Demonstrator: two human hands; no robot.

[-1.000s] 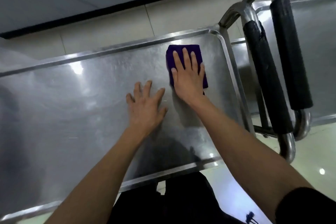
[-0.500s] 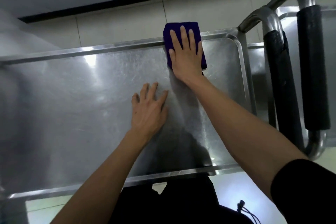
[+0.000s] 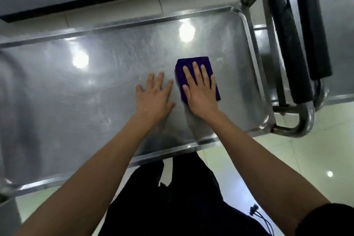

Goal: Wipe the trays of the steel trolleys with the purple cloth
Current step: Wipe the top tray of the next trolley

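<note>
Shiny steel tray (image 3: 95, 101) lies under you, your flat right hand (image 3: 201, 94) presses the purple cloth (image 3: 191, 65) near its right end, your left hand (image 3: 155, 97) rests flat beside it, so rub onward next.

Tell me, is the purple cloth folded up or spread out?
Folded. The purple cloth is a small, thick rectangle under the right hand, flat on the tray.

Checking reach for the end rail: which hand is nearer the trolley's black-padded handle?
Right. The right hand presses the purple cloth toward the handle end; the left hand lies flat on the tray, farther away.
</note>
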